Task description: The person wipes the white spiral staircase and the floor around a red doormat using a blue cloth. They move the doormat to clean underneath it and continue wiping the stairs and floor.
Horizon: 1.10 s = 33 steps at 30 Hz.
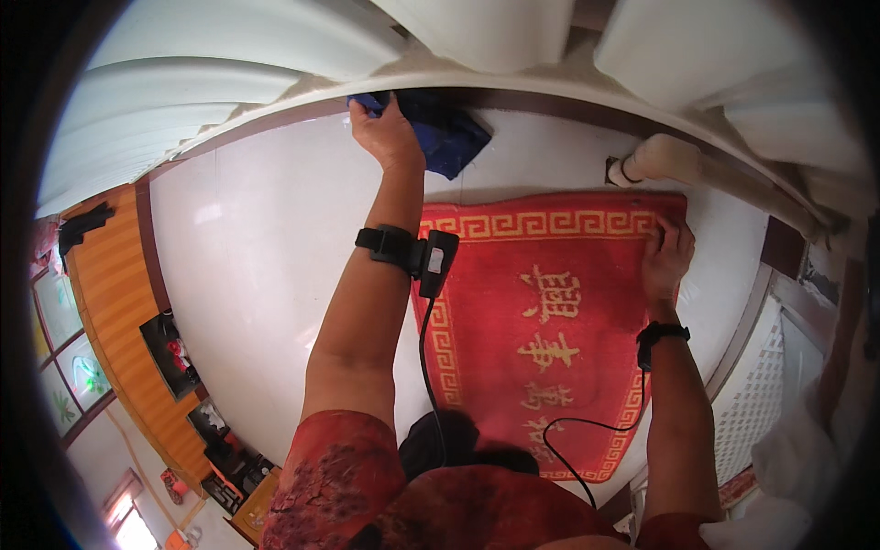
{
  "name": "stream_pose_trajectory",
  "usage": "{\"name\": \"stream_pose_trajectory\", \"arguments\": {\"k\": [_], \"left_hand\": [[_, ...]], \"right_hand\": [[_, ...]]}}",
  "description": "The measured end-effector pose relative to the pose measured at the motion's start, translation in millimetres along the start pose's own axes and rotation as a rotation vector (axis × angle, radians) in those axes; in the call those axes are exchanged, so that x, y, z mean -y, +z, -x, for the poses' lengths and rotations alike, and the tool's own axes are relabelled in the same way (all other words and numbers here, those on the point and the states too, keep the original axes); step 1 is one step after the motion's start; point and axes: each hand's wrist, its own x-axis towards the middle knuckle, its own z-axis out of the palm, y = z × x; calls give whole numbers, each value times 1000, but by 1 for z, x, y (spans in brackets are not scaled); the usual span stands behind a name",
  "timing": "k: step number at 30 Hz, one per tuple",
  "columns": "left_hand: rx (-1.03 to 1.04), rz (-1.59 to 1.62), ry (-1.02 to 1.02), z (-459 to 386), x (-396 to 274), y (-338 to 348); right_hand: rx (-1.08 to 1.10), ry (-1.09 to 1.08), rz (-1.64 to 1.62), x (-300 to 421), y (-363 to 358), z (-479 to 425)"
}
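Note:
My left hand (388, 137) pinches the edge of a dark blue cloth (443, 134) between thumb and fingers. The cloth lies on the pale floor (254, 240) and runs under the lower edge of a white ribbed structure (495, 34). To the right, my right hand (667, 258) rests on the side edge of a red floor mat (605, 289), near its far corner. Its fingers are bent and slightly apart, touching the mat. A yellow key-pattern border and yellow characters mark the mat. Black straps with cabled devices circle both wrists or forearms.
A beige elbow pipe (660, 158) meets the floor beyond the mat and runs right. One black cable (426, 344) hangs from the left strap, another (591, 421) from the right. Orange wood-grain panelling (113, 289) stands far left. A white lattice panel (749, 399) is at right.

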Motion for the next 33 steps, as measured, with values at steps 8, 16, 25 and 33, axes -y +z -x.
{"name": "stream_pose_trajectory", "arguments": {"k": [8,16,25,33], "left_hand": [[37,278,-174,41,-12,27],[191,209,-178,116,-40,71],[401,291,-71,188,-54,131],[370,297,-364,188,-54,134]], "right_hand": [[-7,-12,-10,3,-2,1],[-39,-20,6,-4,1,2],[-38,-48,-32,2,-5,-4],[-57,-33,-21,-4,-2,0]]}}
